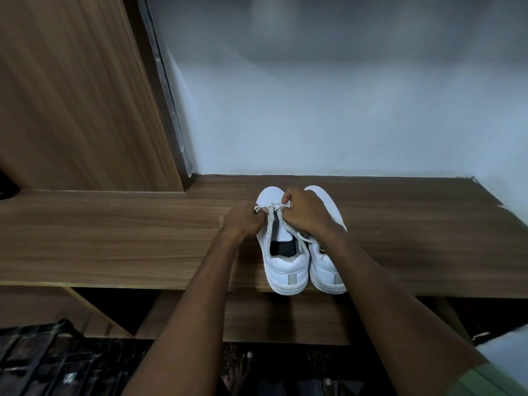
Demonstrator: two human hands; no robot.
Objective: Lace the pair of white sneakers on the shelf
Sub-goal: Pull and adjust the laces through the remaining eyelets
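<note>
Right hand [303, 212] covers most of the right sneaker [325, 264] at frame centre, eyelets unreadable. Lace [278, 207] path on the left sneaker [283, 252] too fine to trace. Dark object [7, 185] cut off at left edge. Grating [37, 358] at lower left blurred, cropped.

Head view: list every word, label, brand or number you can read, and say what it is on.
None can be read.
The left sneaker has a plain grey tab on its heel, with no lettering visible.
The right sneaker has a dark mark by its collar, too small and too hidden to read.
The shelf and wall carry no text.
</note>
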